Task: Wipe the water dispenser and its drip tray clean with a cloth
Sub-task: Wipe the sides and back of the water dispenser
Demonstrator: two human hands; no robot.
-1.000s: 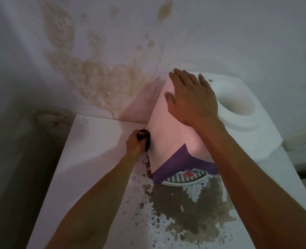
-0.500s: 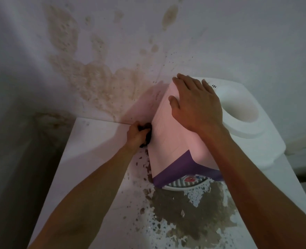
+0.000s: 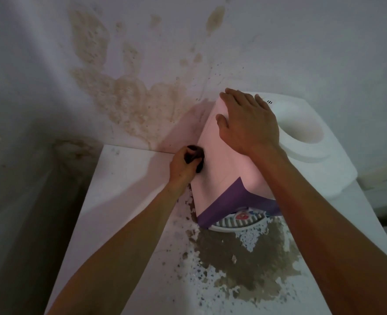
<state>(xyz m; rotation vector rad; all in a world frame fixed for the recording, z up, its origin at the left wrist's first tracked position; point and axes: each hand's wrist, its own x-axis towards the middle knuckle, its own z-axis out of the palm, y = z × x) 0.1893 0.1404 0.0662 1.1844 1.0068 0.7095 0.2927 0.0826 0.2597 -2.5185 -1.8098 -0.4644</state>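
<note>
A white water dispenser (image 3: 224,169) with a purple lower front band stands on a white counter against the wall. My left hand (image 3: 183,165) grips a small dark cloth (image 3: 197,158) and presses it on the dispenser's left side panel, near the back. My right hand (image 3: 245,121) lies flat on the top left corner of the dispenser, fingers straight. The white slotted drip tray (image 3: 233,223) pokes out under the purple front, with red and blue taps partly visible above it.
The white counter (image 3: 124,201) has a large brown patch of flaked paint (image 3: 245,264) in front of the dispenser. The wall (image 3: 131,98) behind carries brown stains. The round bottle well (image 3: 301,130) on top is empty. A dark gap lies left of the counter.
My left hand with the cloth has slid up and back along the left side panel. My right hand keeps its place on the top corner.
</note>
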